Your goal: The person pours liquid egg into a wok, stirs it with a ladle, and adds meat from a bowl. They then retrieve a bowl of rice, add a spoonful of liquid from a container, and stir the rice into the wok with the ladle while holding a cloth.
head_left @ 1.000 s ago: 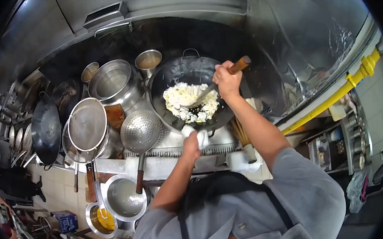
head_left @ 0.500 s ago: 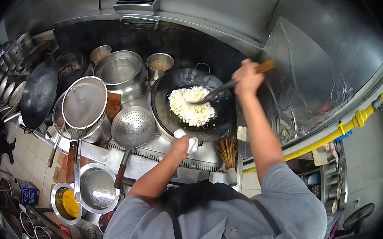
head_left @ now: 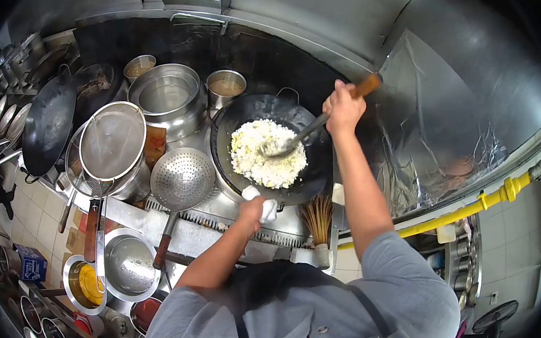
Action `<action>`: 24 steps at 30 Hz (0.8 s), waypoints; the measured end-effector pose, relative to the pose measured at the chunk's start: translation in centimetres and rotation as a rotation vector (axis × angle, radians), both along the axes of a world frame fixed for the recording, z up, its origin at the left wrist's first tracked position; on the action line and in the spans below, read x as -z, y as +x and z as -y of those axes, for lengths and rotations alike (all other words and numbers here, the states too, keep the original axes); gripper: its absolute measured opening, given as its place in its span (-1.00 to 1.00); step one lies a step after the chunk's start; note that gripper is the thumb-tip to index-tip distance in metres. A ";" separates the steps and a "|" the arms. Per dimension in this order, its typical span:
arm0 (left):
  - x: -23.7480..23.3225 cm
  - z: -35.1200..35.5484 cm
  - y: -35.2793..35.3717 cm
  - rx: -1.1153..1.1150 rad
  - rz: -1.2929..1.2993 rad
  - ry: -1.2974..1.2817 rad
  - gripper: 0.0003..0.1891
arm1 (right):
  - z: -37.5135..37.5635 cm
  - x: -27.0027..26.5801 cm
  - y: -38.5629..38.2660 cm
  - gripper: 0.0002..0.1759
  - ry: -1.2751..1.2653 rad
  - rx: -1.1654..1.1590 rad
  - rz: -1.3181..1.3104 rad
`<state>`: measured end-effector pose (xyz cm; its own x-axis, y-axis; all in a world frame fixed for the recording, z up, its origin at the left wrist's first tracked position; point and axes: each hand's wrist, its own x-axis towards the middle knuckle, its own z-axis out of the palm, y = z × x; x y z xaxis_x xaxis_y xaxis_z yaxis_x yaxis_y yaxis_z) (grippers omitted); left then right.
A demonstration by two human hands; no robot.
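My right hand (head_left: pixel 344 109) is closed around the shaft of a wok ladle (head_left: pixel 314 126), just below its wooden handle end. The ladle's head lies in a mound of white rice with yellow bits (head_left: pixel 258 138), so its shape is partly covered. This rice spreads over the middle of a dark wok (head_left: pixel 307 188) on the stove. At the wok's near rim, my left hand (head_left: pixel 252 212) is closed on a folded white cloth (head_left: pixel 267 209). The cloth is pressed against the rim, and my fingertips are partly hidden by it.
Left of the wok lie a perforated skimmer (head_left: pixel 183 178) and a round mesh strainer (head_left: pixel 113 141). Metal pots (head_left: pixel 169 113) stand behind them. A bamboo brush (head_left: pixel 318 226) is upright at the wok's near right. Foil (head_left: pixel 428 174) covers the right side; a yellow pipe (head_left: pixel 429 222) runs below.
The rice is spread wider and flatter across the wok. My right hand has shifted slightly left and down with the ladle. The left hand stays at the rim with the cloth.
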<state>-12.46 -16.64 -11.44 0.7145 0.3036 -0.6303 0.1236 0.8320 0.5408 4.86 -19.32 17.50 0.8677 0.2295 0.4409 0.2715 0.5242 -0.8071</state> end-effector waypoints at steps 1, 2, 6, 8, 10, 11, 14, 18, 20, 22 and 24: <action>-0.2 0.2 -0.5 -0.030 0.007 -0.020 -0.75 | -0.3 2.4 0.1 -0.73 -0.079 0.121 0.105; -0.3 0.5 -0.9 -0.023 -0.005 -0.019 -0.75 | -0.5 3.9 0.9 -0.72 -0.120 0.084 0.067; -1.5 0.3 -1.4 -0.024 -0.038 0.001 -0.74 | -2.5 0.5 2.3 -0.77 -0.132 0.048 0.023; -1.2 0.3 -1.1 -0.030 0.037 -0.036 -0.74 | -1.9 1.2 2.7 -0.77 -0.031 0.045 0.076; 0.7 0.5 -0.9 -0.006 0.022 -0.024 -0.74 | -2.6 4.1 3.3 -0.73 -0.194 0.164 0.077; 1.1 0.3 -0.6 0.008 0.024 -0.002 -0.75 | -3.4 3.9 4.1 -0.71 -0.232 0.127 0.040; -1.2 0.3 -1.1 -0.005 -0.043 -0.007 -0.79 | -3.8 0.6 4.9 -0.70 -0.177 0.152 0.091; 0.3 0.2 -1.1 0.031 0.068 -0.034 -0.79 | -3.2 4.3 5.6 -0.72 -0.151 0.217 0.057; 1.2 0.3 -0.9 0.050 0.030 -0.016 -0.79 | -3.0 2.9 5.2 -0.73 -0.176 0.164 0.011; 0.8 -0.3 -0.3 0.059 0.011 0.010 -0.79 | -3.2 0.7 3.9 -0.75 0.006 0.026 0.005; 0.7 0.4 -0.7 -0.009 0.062 -0.014 -0.78 | -3.9 2.7 1.7 -0.72 0.015 0.046 0.035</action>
